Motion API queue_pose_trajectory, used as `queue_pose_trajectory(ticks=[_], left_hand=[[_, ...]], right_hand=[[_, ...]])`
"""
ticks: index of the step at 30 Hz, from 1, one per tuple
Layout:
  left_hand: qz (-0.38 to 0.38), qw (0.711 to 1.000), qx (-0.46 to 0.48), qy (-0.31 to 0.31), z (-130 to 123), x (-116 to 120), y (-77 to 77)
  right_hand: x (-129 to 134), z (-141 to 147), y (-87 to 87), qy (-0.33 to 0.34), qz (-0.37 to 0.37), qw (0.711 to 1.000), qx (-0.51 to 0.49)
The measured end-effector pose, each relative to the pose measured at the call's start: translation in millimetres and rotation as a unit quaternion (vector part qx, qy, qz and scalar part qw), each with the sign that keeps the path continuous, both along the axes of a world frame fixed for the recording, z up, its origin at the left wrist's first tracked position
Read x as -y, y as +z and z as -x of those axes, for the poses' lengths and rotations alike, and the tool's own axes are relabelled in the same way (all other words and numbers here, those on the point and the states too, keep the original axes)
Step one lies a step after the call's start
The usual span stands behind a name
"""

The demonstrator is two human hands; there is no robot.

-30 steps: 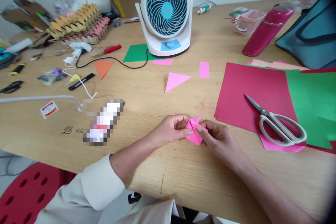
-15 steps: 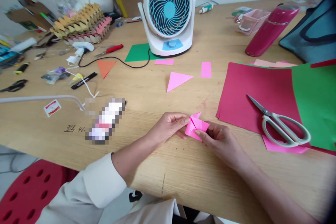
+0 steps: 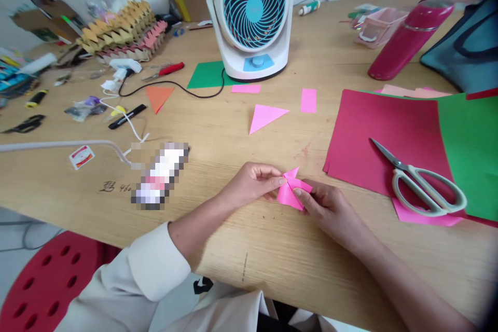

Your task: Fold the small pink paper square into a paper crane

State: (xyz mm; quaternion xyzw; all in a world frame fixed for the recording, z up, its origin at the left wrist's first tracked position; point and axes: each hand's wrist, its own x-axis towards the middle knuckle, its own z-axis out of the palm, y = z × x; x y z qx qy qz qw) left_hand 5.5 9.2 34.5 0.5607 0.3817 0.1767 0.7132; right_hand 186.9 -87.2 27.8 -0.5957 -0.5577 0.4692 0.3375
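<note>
A small folded piece of pink paper is held between my two hands above the front of the table. My left hand pinches its left edge between thumb and fingers. My right hand grips the right side, with the thumb pressed on the front face. Folds and a pointed flap show at the top of the paper. Beyond the hands lie a pink paper triangle and a small pink rectangle. Scissors with pale handles rest on the red paper sheets to the right.
A white fan stands at the back, its cord running left. At the left lie a phone, a white cable, a black cutter and an orange paper triangle. A magenta bottle stands back right, near green paper.
The upper right part of the pink paper is bent further round under my right thumb. Both hands stay in nearly the same place, and the view has shifted slightly.
</note>
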Motion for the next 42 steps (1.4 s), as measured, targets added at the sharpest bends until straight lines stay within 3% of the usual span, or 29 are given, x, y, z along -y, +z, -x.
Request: queue_pose_trajectory(ticks=[9,15,22,26,33,42], left_hand=[[-0.051,0.998,-0.008,-0.020,-1,-1,-3.5],[-0.065,0.995,0.021,0.067,-2,0,2.3],[-0.077,0.989,0.043,0.120,-2,2,4.3],[-0.080,0.986,0.052,0.137,-3,4,3.7],[-0.084,0.984,0.052,0.147,-5,9,1.4],[-0.050,0.990,0.066,0.112,-4,11,0.5]], right_hand=[[-1,-2,2.0,0.004,-0.001,0.999,-0.034],[-4,-5,10.4,-0.003,0.002,0.996,-0.090],[-2,7,-8.5,-0.097,-0.034,0.981,-0.166],[-2,11,-9.6,-0.115,-0.041,0.978,-0.171],[-5,12,-1.0,-0.166,-0.064,0.972,-0.156],[-6,13,-4.2,-0.182,-0.066,0.966,-0.170]])
